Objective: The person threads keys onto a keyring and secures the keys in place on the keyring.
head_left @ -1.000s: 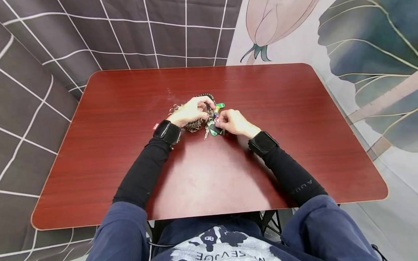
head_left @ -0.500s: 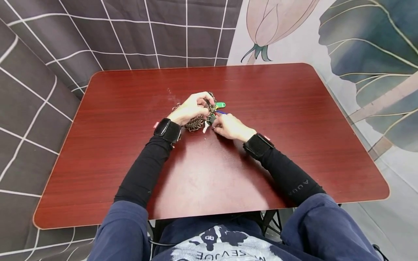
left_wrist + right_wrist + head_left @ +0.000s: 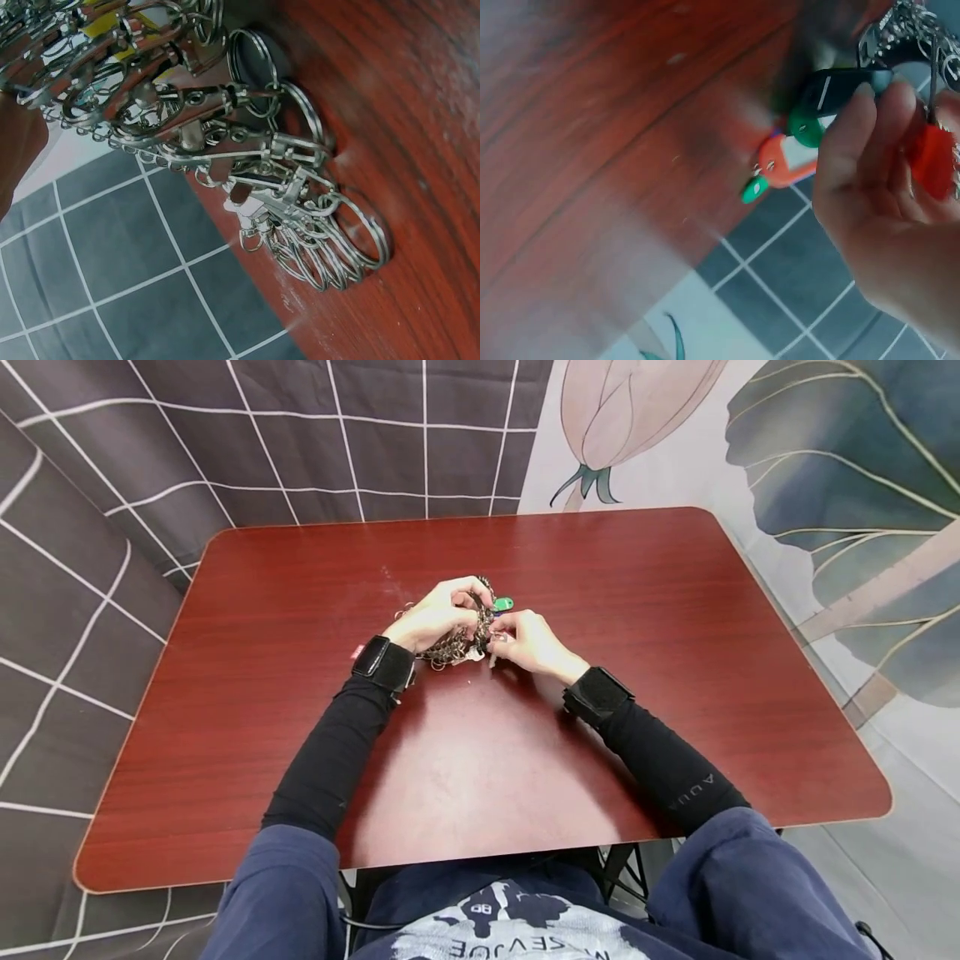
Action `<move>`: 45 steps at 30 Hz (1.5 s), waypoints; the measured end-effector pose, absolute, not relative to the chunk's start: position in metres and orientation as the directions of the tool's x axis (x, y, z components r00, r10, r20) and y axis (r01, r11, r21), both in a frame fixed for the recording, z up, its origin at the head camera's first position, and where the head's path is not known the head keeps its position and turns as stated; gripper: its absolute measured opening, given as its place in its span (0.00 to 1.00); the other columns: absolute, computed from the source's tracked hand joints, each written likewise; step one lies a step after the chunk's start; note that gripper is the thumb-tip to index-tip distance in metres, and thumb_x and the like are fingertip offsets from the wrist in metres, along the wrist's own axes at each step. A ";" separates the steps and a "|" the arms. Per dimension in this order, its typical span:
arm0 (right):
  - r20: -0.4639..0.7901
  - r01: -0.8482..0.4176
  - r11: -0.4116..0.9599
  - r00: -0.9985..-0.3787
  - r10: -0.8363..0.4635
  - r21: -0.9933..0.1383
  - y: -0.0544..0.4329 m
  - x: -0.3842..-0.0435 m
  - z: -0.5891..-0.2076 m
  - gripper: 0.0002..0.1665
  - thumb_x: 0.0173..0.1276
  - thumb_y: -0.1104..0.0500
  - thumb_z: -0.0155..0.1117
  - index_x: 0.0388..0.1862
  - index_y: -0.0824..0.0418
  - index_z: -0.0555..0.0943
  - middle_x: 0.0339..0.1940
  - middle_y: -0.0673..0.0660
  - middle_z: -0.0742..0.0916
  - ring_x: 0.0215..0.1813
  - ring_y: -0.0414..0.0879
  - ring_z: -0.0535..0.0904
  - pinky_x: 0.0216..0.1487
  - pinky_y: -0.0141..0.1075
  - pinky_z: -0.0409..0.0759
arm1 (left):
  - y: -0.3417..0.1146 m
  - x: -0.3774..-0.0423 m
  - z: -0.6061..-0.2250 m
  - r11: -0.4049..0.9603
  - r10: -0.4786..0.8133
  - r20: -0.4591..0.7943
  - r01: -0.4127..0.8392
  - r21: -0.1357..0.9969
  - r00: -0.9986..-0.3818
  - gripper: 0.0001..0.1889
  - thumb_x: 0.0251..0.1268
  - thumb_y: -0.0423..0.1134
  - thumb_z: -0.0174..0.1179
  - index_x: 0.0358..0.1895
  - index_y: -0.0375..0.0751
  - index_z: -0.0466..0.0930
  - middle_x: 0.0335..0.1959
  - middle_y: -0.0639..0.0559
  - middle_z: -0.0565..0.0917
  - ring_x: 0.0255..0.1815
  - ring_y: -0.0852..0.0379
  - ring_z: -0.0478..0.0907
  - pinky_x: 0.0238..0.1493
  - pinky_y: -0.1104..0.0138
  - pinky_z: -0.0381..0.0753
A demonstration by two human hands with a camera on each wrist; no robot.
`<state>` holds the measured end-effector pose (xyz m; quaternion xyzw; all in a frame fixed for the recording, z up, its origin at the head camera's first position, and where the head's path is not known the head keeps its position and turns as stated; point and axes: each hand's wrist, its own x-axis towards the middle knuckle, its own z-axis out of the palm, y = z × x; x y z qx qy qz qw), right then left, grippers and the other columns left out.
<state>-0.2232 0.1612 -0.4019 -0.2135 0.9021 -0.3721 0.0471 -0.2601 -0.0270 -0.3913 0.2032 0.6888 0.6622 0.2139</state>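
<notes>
My left hand grips a bunch of metal swivel clasps strung along a chain, with split rings hanging from them onto the table. In the left wrist view only a strip of that hand shows at the left edge. My right hand curls its fingertips at a black key tag beside the bunch. Against its palm lies a red tag. Past the fingers dangle an orange tag and a green tag. Another green tag pokes out between the hands.
The reddish-brown table has rounded corners and surrounds the bunch on all sides. Behind it hangs a grey cloth with white grid lines. A flower-printed cloth covers the right side.
My right hand has dipped towards me and then come back up slightly, its fingers shifting among the tags. The dark and green tags near it are now largely hidden. My left hand stays nearly still.
</notes>
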 end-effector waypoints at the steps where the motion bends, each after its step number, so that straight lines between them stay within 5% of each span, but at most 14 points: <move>1: 0.101 -0.364 0.645 -0.908 -0.407 -0.672 0.158 -0.223 -0.403 0.08 0.58 0.59 0.66 0.33 0.63 0.85 0.19 0.51 0.81 0.27 0.40 0.73 0.33 0.29 0.66 | -0.026 -0.260 -0.392 0.032 0.568 -0.025 -0.009 0.999 -0.823 0.16 0.46 0.20 0.49 0.42 0.33 0.73 0.22 0.49 0.75 0.19 0.55 0.71 0.19 0.69 0.67; 9: 0.192 -0.345 0.701 -0.937 -0.291 -0.624 0.159 -0.217 -0.402 0.10 0.56 0.56 0.72 0.21 0.60 0.83 0.15 0.47 0.76 0.21 0.38 0.67 0.27 0.30 0.63 | -0.028 -0.258 -0.397 0.035 0.529 -0.045 -0.031 0.999 -0.848 0.14 0.56 0.21 0.51 0.46 0.33 0.75 0.22 0.50 0.73 0.17 0.58 0.69 0.18 0.71 0.62; 19: 0.243 -0.375 0.644 -0.926 -0.288 -0.667 0.175 -0.216 -0.397 0.09 0.57 0.58 0.72 0.23 0.61 0.84 0.20 0.53 0.83 0.25 0.42 0.68 0.28 0.30 0.63 | -0.030 -0.253 -0.401 0.221 0.490 -0.089 0.026 0.975 -0.867 0.15 0.57 0.25 0.48 0.49 0.28 0.73 0.18 0.52 0.66 0.11 0.64 0.59 0.15 0.72 0.59; 25: 0.258 -0.383 0.610 -0.923 -0.286 -0.693 0.174 -0.217 -0.397 0.06 0.58 0.58 0.71 0.27 0.60 0.87 0.28 0.54 0.88 0.30 0.36 0.73 0.35 0.30 0.69 | -0.025 -0.248 -0.386 0.497 0.507 0.051 0.340 0.798 -0.860 0.12 0.56 0.31 0.54 0.43 0.39 0.82 0.35 0.47 0.82 0.36 0.59 0.73 0.39 0.71 0.69; 27: 0.244 -0.368 0.583 -0.928 -0.283 -0.724 0.174 -0.218 -0.397 0.06 0.59 0.58 0.71 0.30 0.61 0.87 0.26 0.55 0.87 0.25 0.35 0.73 0.31 0.28 0.70 | -0.022 -0.247 -0.383 0.493 0.540 0.076 0.388 0.779 -0.839 0.11 0.56 0.31 0.58 0.42 0.40 0.84 0.40 0.47 0.83 0.42 0.56 0.74 0.44 0.69 0.69; 32: 0.131 -0.262 0.457 -0.946 -0.298 -0.850 0.173 -0.217 -0.399 0.09 0.62 0.60 0.68 0.36 0.65 0.86 0.19 0.50 0.83 0.17 0.37 0.72 0.21 0.26 0.70 | -0.020 -0.245 -0.387 0.451 0.538 0.098 0.384 0.806 -0.837 0.06 0.57 0.30 0.62 0.38 0.38 0.84 0.34 0.45 0.86 0.35 0.57 0.80 0.39 0.71 0.74; 35: 0.077 -0.208 0.407 -0.946 -0.315 -0.890 0.173 -0.216 -0.400 0.11 0.64 0.61 0.65 0.40 0.68 0.85 0.24 0.48 0.86 0.22 0.35 0.75 0.26 0.26 0.72 | -0.021 -0.246 -0.393 0.447 0.499 0.141 0.394 0.803 -0.855 0.05 0.56 0.29 0.62 0.36 0.37 0.84 0.31 0.45 0.87 0.33 0.58 0.81 0.38 0.72 0.74; 45: 0.079 -0.229 0.372 -0.923 -0.376 -0.900 0.167 -0.216 -0.399 0.12 0.64 0.64 0.64 0.42 0.72 0.84 0.36 0.66 0.88 0.31 0.29 0.77 0.36 0.22 0.74 | -0.024 -0.245 -0.397 0.423 0.426 0.169 0.361 0.831 -0.889 0.04 0.52 0.28 0.61 0.32 0.39 0.81 0.26 0.47 0.84 0.30 0.59 0.78 0.35 0.71 0.72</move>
